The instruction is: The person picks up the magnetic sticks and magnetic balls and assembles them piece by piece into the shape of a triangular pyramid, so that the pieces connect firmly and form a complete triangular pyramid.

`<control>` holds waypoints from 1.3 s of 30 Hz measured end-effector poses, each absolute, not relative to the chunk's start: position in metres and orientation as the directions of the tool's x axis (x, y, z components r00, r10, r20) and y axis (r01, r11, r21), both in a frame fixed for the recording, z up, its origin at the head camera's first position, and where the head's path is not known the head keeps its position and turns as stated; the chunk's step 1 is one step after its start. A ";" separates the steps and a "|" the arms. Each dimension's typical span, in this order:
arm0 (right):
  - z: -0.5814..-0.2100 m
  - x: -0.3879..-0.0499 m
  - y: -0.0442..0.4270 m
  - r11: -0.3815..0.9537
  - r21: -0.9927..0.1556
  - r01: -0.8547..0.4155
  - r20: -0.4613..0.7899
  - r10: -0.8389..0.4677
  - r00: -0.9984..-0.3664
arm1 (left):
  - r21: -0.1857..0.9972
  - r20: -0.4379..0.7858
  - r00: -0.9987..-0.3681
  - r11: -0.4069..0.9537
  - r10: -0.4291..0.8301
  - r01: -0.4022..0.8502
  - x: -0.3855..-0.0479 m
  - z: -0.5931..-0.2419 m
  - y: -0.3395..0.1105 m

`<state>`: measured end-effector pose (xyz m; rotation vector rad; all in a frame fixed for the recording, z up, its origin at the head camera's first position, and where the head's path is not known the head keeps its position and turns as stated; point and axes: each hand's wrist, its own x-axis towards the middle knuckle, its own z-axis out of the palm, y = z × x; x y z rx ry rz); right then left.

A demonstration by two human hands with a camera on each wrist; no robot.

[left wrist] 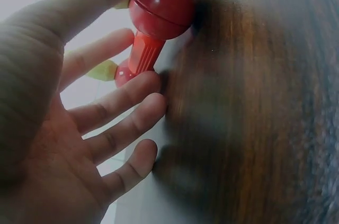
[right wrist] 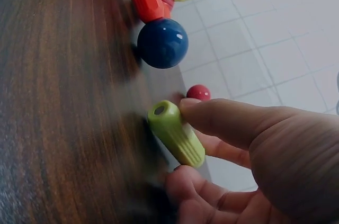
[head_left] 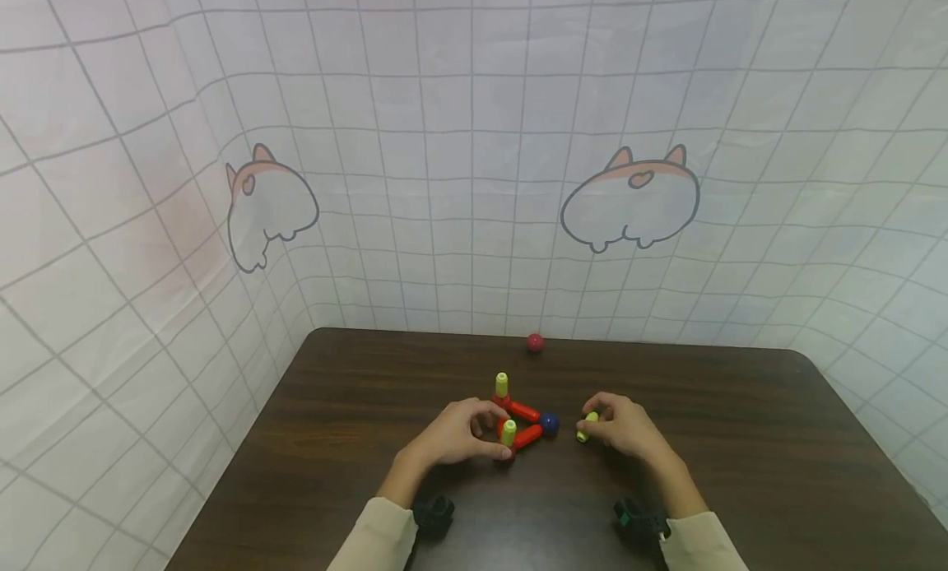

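Note:
A triangle of red magnetic rods (head_left: 524,410) lies on the table, with a blue ball (head_left: 549,424) at its right corner and red balls at the other two. Yellow-green rods (head_left: 502,384) stand upright on both red corner balls. My left hand (head_left: 461,433) holds the frame's near corner, its thumb against the near red ball (left wrist: 163,7) and a fingertip by the red rod (left wrist: 145,52); the other fingers spread loosely. To the right of the blue ball, my right hand (head_left: 628,427) pinches a loose yellow-green rod (right wrist: 177,134), tilted, its holed end facing the frame.
A single red ball (head_left: 535,342) sits at the far edge of the dark wooden table (head_left: 385,373). A white gridded curtain (head_left: 444,184) hangs behind the table and along both sides. Dark camera mounts (head_left: 435,515) are strapped at both wrists.

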<state>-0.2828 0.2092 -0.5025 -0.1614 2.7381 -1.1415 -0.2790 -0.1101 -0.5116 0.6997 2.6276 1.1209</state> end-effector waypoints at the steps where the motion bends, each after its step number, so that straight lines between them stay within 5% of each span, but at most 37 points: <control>1: -0.502 -0.283 0.209 0.699 -0.714 -0.041 -0.106 -0.165 -0.981 | 0.718 0.007 -0.867 0.601 0.498 0.350 -0.279 -0.512 -0.110; 39: -0.490 -0.281 0.193 0.425 -0.829 -0.363 0.249 -0.301 -0.921 | 0.735 0.025 -0.870 0.581 0.493 0.350 -0.281 -0.509 -0.116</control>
